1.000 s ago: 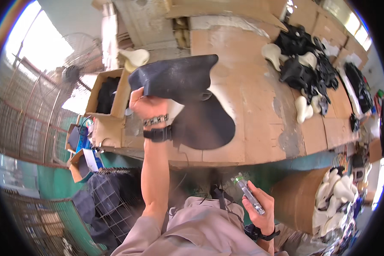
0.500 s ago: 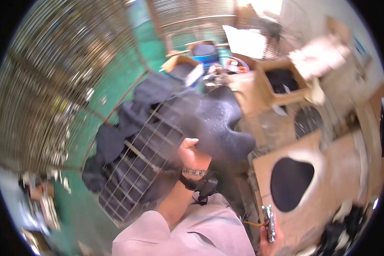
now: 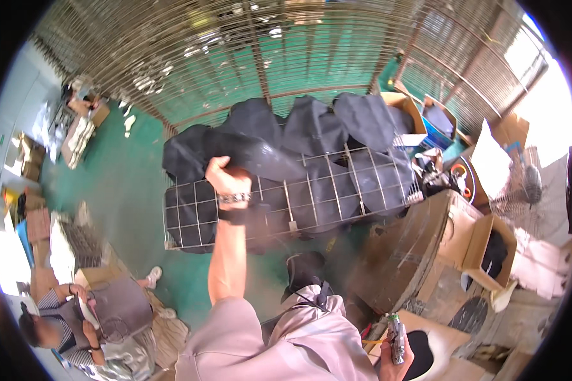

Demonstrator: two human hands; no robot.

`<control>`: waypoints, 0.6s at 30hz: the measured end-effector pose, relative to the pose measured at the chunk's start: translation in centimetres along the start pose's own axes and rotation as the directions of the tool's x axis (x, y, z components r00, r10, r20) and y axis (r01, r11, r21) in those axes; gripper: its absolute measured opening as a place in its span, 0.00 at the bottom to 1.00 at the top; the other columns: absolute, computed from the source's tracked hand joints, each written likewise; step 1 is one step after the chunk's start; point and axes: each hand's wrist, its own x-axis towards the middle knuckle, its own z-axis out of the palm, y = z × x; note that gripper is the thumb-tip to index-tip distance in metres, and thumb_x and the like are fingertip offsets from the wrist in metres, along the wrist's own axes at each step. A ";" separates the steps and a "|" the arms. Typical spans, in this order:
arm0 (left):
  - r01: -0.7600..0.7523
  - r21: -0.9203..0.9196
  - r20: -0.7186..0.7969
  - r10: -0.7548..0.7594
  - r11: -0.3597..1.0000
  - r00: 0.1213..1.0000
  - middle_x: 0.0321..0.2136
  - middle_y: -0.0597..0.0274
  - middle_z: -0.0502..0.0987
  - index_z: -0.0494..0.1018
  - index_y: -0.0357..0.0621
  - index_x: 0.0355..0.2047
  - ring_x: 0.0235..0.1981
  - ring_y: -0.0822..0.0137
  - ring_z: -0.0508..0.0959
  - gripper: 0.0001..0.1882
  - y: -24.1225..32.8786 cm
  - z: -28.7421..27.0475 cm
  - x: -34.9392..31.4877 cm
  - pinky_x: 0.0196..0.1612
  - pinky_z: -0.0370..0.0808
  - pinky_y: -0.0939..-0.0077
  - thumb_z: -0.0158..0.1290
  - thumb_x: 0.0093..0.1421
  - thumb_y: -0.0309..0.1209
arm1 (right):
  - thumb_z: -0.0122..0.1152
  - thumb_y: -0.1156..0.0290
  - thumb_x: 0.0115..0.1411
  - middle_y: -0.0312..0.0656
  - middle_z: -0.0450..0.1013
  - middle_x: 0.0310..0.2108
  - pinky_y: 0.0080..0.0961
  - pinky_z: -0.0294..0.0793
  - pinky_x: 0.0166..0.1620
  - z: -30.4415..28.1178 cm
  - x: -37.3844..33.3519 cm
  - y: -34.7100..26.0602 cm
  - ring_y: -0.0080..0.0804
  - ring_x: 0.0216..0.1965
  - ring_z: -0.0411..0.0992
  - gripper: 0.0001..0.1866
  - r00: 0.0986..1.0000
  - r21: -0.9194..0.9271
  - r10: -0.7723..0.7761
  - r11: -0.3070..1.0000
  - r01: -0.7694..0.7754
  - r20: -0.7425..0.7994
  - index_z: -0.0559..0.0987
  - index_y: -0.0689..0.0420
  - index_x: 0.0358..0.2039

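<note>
My left hand [image 3: 227,178] is closed on the near edge of a dark grey sheet piece [image 3: 264,155], shiny on top, holding it over a wire rack [image 3: 292,225]. Similar dark pieces [image 3: 314,124] lie and drape across the rack, several of them overlapping at its back. Low at the right, my right hand [image 3: 397,363] grips a silver metal tool [image 3: 396,340] that looks like a spray gun, with a yellow-orange hose behind it. Beside that hand, a dark piece [image 3: 419,349] lies partly hidden on a brown board.
A cardboard-covered bench [image 3: 419,235] stands at the right, bearing an open carton [image 3: 489,254]. Past the rack rises a wire fence [image 3: 254,57]. A fan [image 3: 527,184] is at the far right. Another person [image 3: 63,324] sits at the lower left with a dark piece.
The view has swung right to left, bringing the rack to the middle. My left hand has carried the dark piece from beside the bench to over the rack's left part. My right hand keeps its tool.
</note>
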 end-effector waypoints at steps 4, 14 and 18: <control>-0.216 0.003 0.046 0.216 0.976 0.975 0.43 0.53 0.79 0.76 0.35 0.41 0.46 0.51 0.78 0.20 9.0 -4.7 3.9 0.53 0.74 0.53 0.49 0.45 0.25 | 0.55 0.80 0.59 0.42 0.78 0.32 0.25 0.72 0.37 1.4 2.7 -3.5 0.27 0.32 0.73 0.22 0.989 -0.012 0.027 1.000 -0.026 0.145 0.73 0.64 0.56; -0.196 0.530 -0.721 0.560 0.825 0.408 0.42 0.50 0.73 0.63 0.50 0.58 0.41 0.51 0.76 0.35 14.3 -32.2 1.8 0.41 0.81 0.51 0.52 0.46 0.22 | 0.55 0.80 0.60 0.39 0.77 0.31 0.21 0.69 0.33 3.6 5.2 -4.2 0.23 0.26 0.69 0.22 0.974 0.128 0.100 0.983 -0.128 0.204 0.74 0.62 0.56; 0.317 0.800 -0.568 0.813 0.509 0.129 0.44 0.51 0.70 0.66 0.60 0.52 0.40 0.50 0.76 0.30 13.7 -38.4 0.6 0.44 0.78 0.54 0.56 0.47 0.22 | 0.57 0.78 0.59 0.39 0.78 0.33 0.21 0.69 0.33 3.3 4.8 -3.7 0.23 0.28 0.70 0.21 0.984 0.016 0.103 0.994 -0.107 0.142 0.75 0.60 0.55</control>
